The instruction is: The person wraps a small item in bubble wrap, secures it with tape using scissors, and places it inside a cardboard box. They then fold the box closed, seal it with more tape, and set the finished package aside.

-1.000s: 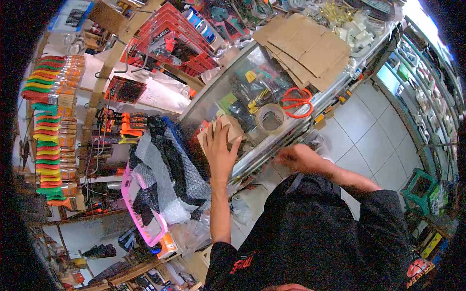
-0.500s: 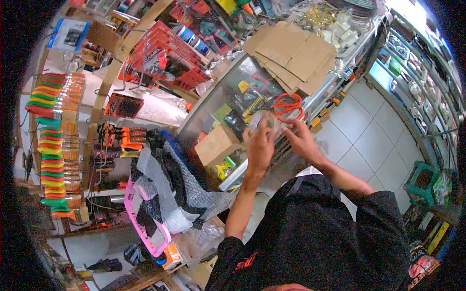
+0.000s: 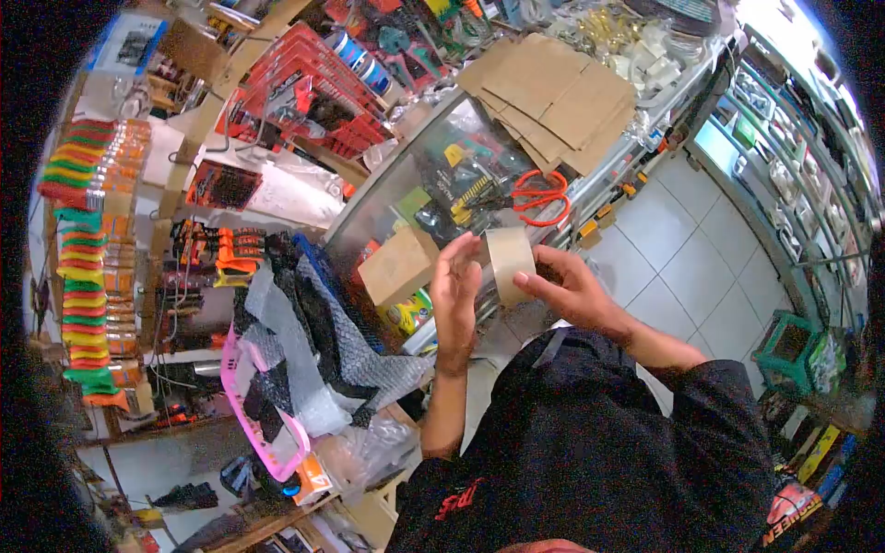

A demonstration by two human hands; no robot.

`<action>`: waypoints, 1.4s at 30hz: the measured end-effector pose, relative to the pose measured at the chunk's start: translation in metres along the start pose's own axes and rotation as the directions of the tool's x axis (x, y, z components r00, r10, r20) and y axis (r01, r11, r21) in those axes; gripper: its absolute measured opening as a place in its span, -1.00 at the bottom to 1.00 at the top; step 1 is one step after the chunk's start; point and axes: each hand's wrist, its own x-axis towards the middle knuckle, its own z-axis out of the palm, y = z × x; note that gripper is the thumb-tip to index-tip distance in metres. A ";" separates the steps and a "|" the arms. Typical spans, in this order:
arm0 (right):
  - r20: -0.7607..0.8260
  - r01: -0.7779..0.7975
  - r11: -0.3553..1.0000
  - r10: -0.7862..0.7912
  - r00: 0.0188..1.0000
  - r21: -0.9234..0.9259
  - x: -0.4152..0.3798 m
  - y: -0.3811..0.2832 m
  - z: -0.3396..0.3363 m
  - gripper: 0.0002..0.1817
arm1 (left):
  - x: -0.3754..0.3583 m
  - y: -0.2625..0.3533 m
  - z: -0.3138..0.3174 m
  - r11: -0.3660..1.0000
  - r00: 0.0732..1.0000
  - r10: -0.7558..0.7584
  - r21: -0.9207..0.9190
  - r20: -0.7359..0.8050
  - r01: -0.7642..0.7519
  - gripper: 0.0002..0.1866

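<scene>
My right hand (image 3: 579,293) grips a wide roll of clear-tan packing tape (image 3: 510,264), thumb on its outer face and fingers behind it. The roll's broad outer band faces me. Just left of it, my left hand (image 3: 455,293) is held upright with fingers stretched, its fingertips close by the roll's edge. Beyond the hands, scissors with orange-red handles (image 3: 542,195) lie on the glass counter (image 3: 392,210). A small brown cardboard box (image 3: 398,265) sits on the counter to the left of my left hand.
Flat cardboard pieces (image 3: 558,97) are stacked at the counter's far end. On the left, a pink basket (image 3: 293,461) holds bubble wrap (image 3: 373,369). Paint brushes (image 3: 88,304) with coloured handles hang farther left. A green stool (image 3: 788,352) stands on the tiled floor (image 3: 682,244) at right.
The tape roll has come nearer to my body and turned from its ring side to its outer band. My left hand's fingers have straightened; my right hand has stayed on the roll.
</scene>
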 end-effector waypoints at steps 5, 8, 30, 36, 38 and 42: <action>0.112 0.096 0.974 -0.074 0.991 -0.207 -0.008 0.009 0.004 -0.66 | 0.002 0.013 -0.014 0.986 0.974 -0.147 -0.048 0.174 0.158 -0.50; 0.169 0.132 0.935 -0.080 0.982 -0.328 -0.013 -0.002 0.009 -0.69 | 0.003 0.016 -0.015 0.983 0.970 -0.171 -0.037 0.173 0.180 -0.68; 0.218 -0.039 0.827 0.194 0.956 -0.561 -0.078 -0.011 0.019 -0.64 | -0.084 0.007 -0.001 0.797 0.971 0.167 0.556 0.170 -0.235 -0.87; 0.166 -0.357 0.804 0.480 0.861 -0.475 -0.102 0.004 0.016 -0.66 | -0.122 -0.003 0.009 0.815 0.988 0.057 0.565 0.141 -0.128 -0.88; 0.182 -0.362 0.795 0.498 0.848 -0.488 -0.105 0.005 0.018 -0.66 | -0.131 -0.006 0.008 0.816 0.991 0.039 0.567 0.132 -0.107 -0.88; 0.261 -0.279 0.773 0.492 0.830 -0.570 -0.109 0.017 0.013 -0.64 | -0.137 0.002 0.008 0.855 0.994 -0.059 0.519 0.092 0.003 -0.85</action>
